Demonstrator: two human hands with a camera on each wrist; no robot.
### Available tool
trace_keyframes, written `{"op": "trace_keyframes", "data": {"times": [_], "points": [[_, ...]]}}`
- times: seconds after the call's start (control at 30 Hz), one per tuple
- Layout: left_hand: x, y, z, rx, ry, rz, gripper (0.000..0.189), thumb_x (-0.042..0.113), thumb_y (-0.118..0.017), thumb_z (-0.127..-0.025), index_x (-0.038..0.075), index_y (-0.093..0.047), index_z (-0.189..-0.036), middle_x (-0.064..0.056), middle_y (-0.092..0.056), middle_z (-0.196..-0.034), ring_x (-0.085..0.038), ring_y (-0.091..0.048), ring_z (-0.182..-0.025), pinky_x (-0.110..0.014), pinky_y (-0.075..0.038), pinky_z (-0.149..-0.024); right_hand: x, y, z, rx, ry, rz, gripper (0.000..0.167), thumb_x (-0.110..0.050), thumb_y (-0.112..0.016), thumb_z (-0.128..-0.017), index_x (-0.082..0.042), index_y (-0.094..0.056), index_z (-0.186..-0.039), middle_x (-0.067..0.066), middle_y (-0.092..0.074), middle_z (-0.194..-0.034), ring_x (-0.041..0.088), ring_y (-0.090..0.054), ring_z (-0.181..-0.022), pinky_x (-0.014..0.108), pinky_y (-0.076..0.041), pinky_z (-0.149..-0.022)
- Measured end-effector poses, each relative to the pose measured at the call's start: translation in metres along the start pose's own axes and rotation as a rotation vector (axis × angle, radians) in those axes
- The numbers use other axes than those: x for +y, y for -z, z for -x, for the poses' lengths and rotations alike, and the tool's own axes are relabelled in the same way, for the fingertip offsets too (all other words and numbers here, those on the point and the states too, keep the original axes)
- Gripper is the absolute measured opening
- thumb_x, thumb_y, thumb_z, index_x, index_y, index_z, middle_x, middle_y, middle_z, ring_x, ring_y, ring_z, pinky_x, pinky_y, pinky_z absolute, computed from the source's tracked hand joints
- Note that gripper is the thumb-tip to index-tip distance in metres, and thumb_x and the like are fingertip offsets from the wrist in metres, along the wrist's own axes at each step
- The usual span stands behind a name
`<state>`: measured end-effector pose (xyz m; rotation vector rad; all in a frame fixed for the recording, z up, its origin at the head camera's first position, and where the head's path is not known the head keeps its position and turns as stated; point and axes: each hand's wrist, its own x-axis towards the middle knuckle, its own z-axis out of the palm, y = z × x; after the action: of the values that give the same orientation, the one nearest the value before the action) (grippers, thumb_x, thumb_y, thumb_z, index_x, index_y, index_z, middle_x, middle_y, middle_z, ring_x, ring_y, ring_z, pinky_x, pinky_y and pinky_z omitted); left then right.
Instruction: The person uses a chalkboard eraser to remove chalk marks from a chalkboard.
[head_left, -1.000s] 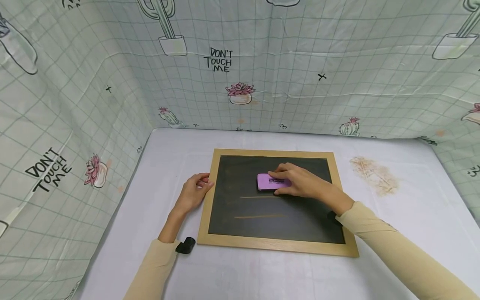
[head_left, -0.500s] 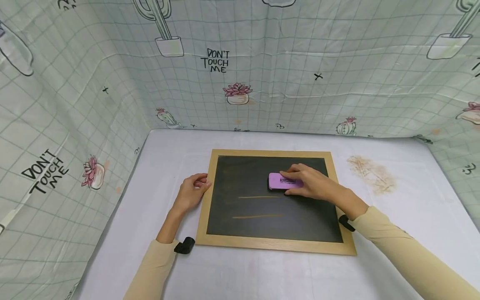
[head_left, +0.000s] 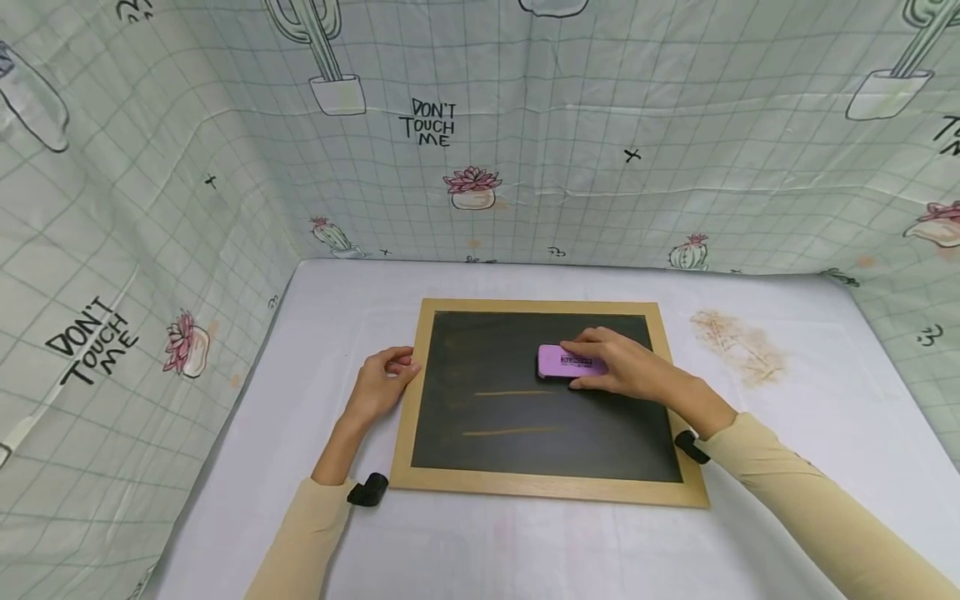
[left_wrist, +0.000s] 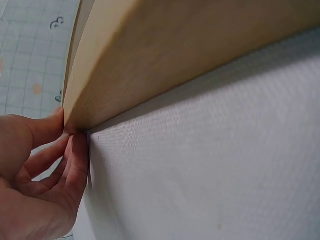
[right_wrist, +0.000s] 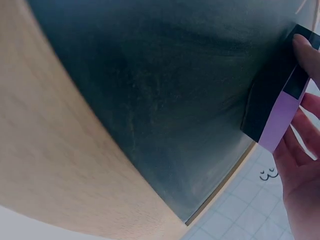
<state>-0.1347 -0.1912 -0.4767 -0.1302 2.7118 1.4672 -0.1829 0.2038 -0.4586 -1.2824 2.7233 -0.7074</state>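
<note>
A wood-framed chalkboard [head_left: 550,485] lies flat on the white-covered table. My right hand [head_left: 630,367] grips a purple eraser [head_left: 556,361] with dark felt against the upper part of the black surface. In the right wrist view, the thumb is on the near side of the eraser [right_wrist: 279,119] and the fingers wrap its far side. Two yellowish chalk lines run across the board, an upper line [head_left: 506,392] just below the eraser and a lower line [head_left: 510,432]. On the left, my left hand [head_left: 377,388] pinches the frame's edge; in its wrist view, thumb and fingertips meet the wooden frame [left_wrist: 150,55].
Brownish smudged dust [head_left: 738,346] marks the table cloth [head_left: 780,433] right of the board. A grid-patterned curtain [head_left: 562,133] with cactus drawings stands behind the table and along its sides.
My right hand has slid the eraser a short way right along the board, then stayed nearly still over the last half second. The left hand keeps its place at the frame.
</note>
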Motion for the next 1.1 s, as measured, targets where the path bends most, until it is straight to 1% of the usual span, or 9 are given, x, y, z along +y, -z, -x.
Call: {"op": "trace_keyframes", "data": {"times": [0.2, 0.37, 0.67, 0.87, 1.1], "points": [[-0.001, 0.0, -0.001, -0.009, -0.02, -0.011, 0.038, 0.009, -0.07, -0.099, -0.01, -0.062, -0.131, -0.023, -0.067, -0.113, -0.032, -0.063, -0.098, -0.032, -0.048, -0.08, -0.004, 0.003, 0.004, 0.015, 0.008, 0.012, 0.058, -0.026, -0.085, -0.087, 0.003, -0.066, -0.133, 0.014, -0.067, -0.122, 0.025, -0.06, -0.105, 0.044, -0.051, -0.088], [-0.003, 0.001, -0.002, -0.014, -0.025, -0.023, 0.038, 0.01, -0.069, -0.099, -0.009, -0.062, -0.131, -0.023, -0.067, -0.114, -0.032, -0.063, -0.099, -0.033, -0.048, -0.081, -0.008, 0.005, 0.009, 0.021, 0.013, 0.015, 0.058, -0.026, -0.086, -0.085, 0.002, -0.068, -0.132, 0.014, -0.067, -0.122, 0.026, -0.061, -0.106, 0.044, -0.052, -0.088], [-0.003, 0.001, -0.002, -0.018, -0.032, -0.02, 0.039, 0.01, -0.069, -0.099, -0.01, -0.062, -0.132, -0.023, -0.068, -0.114, -0.032, -0.062, -0.099, -0.033, -0.048, -0.082, -0.015, 0.01, 0.024, 0.0, -0.004, 0.033, 0.055, -0.027, -0.085, -0.086, 0.0, -0.069, -0.131, 0.012, -0.068, -0.121, 0.025, -0.062, -0.106, 0.044, -0.053, -0.088], [-0.002, 0.001, -0.002, -0.022, -0.025, -0.012, 0.039, 0.01, -0.068, -0.1, -0.01, -0.061, -0.132, -0.023, -0.067, -0.114, -0.031, -0.061, -0.099, -0.031, -0.047, -0.081, -0.018, 0.01, 0.032, 0.01, 0.012, 0.039, 0.056, -0.028, -0.087, -0.084, 0.0, -0.07, -0.129, 0.012, -0.068, -0.12, 0.025, -0.063, -0.105, 0.044, -0.054, -0.087], [-0.002, 0.001, -0.002, -0.029, -0.023, -0.013, 0.039, 0.009, -0.067, -0.1, -0.011, -0.061, -0.133, -0.023, -0.066, -0.115, -0.032, -0.061, -0.101, -0.033, -0.048, -0.082, -0.02, 0.007, 0.04, 0.022, 0.018, 0.028, 0.056, -0.027, -0.089, -0.081, 0.0, -0.071, -0.127, 0.01, -0.068, -0.117, 0.022, -0.063, -0.103, 0.041, -0.055, -0.085]]}}
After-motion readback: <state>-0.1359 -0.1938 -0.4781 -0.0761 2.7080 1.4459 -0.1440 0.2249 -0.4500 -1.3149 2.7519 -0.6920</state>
